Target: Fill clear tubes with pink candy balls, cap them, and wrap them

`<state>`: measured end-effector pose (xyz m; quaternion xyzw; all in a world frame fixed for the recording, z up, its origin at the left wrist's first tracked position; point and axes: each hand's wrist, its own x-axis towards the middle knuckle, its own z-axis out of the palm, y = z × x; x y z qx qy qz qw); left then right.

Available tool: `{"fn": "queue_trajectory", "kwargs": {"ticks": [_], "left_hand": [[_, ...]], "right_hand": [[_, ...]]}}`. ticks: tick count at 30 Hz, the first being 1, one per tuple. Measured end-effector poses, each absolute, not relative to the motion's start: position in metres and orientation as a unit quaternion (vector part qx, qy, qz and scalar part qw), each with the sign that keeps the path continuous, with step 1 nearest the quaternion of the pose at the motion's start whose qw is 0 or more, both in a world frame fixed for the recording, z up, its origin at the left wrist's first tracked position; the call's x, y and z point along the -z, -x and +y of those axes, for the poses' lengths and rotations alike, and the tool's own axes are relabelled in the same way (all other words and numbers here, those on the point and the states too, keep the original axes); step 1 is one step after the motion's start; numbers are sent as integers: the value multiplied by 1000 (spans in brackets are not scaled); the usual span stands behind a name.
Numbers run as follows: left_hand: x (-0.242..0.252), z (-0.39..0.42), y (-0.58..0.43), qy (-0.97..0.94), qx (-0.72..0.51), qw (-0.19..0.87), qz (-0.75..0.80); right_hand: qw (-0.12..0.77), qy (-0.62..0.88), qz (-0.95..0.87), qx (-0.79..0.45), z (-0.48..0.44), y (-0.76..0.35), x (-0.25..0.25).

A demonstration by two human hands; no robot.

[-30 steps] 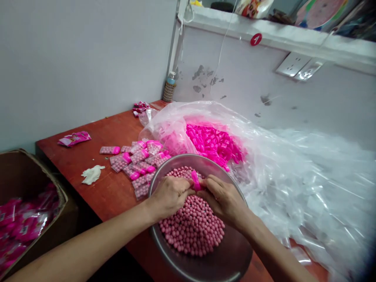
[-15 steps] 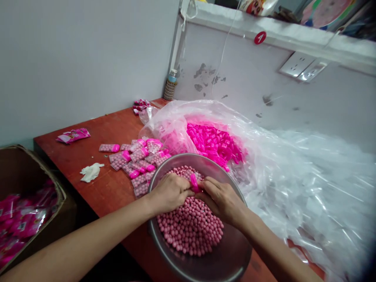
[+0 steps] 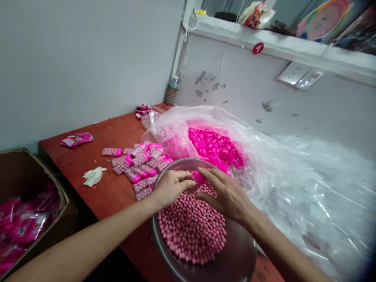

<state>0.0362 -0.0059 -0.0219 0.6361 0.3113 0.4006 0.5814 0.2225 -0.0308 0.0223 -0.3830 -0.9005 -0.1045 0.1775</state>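
A steel bowl [image 3: 239, 250] holds a heap of small pink balls [image 3: 190, 231]. Above the heap, my left hand [image 3: 170, 189] pinches a small clear plastic container with a bright pink cap [image 3: 199, 177]; its clear body is partly hidden by the fingers. My right hand [image 3: 230, 196] is open, its fingertips against the cap and its thumb held apart below. Left of the bowl lie several filled containers [image 3: 141, 158] with pink caps. Behind it, loose pink caps [image 3: 216, 147] fill a clear plastic bag [image 3: 173, 121].
Clear plastic pieces [image 3: 305, 196] are heaped on the right. Pink packets [image 3: 76, 139] and a crumpled white tissue [image 3: 94, 176] lie on the red table [image 3: 108, 133]. A cardboard box [image 3: 63, 196] of pink packets stands at lower left. A bottle in a woven holder [image 3: 171, 94] is in the corner.
My right hand has loosened from its closed grip, its thumb moving away from the cap. The cap has turned its broad face toward me. The view has shifted slightly.
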Motion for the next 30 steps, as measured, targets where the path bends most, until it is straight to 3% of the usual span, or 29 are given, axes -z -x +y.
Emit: {"fn": "queue_trajectory", "kwargs": {"ticks": [7,16,23,27,30], "left_hand": [[28,-4,-39,-578,-433,594,354],[27,-5,-37,-525,-447,642,335],[16,1,-36,-462,-470,673,334],[17,27,-10,-458,-496,627,389],[27,56,19,-516,-519,492,472]], "right_hand": [[184,486,-839,165,-37,-195,4],[245,428,-844,209,-24,-195,16],[215,476,-846,109,-26,-199,4],[268,558,-784,49,-20,-244,-9],[281,620,-733,-6,-19,-275,-10]]}}
